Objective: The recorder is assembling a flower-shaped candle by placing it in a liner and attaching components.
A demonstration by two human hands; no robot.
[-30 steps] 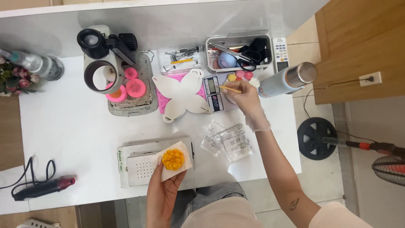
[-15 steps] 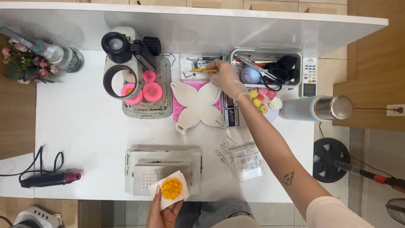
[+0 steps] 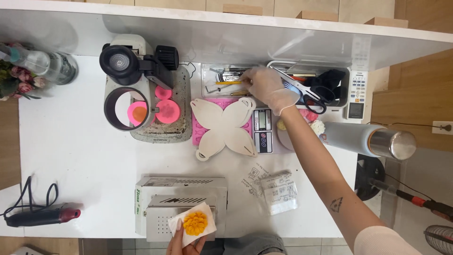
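My left hand (image 3: pixel 184 244) at the bottom edge holds a white paper napkin (image 3: pixel 207 213) with an orange flower-shaped piece (image 3: pixel 195 223) on it, just over a white metal box (image 3: pixel 181 198). My right hand (image 3: pixel 268 87), in a thin clear glove, reaches far across the white table into a clear tray of small tools (image 3: pixel 225 85); its fingers are at a yellow-handled tool (image 3: pixel 228 83). Whether it grips the tool I cannot tell. A beige butterfly-shaped cutout (image 3: pixel 225 127) lies just below that hand, next to a small digital scale (image 3: pixel 262 130).
A lamp magnifier with pink moulds on a tray (image 3: pixel 146 101) stands at the back left. A bin with scissors (image 3: pixel 309 92), a steel bottle (image 3: pixel 373 139), clear plastic bags (image 3: pixel 279 191), a glue gun (image 3: pixel 45 216), a water bottle (image 3: pixel 45 66) and flowers (image 3: pixel 16 80) are around the table.
My right hand has moved left from the scale area to the clear tool tray. The view has shifted, and my left hand with the napkin has sunk to the bottom edge.
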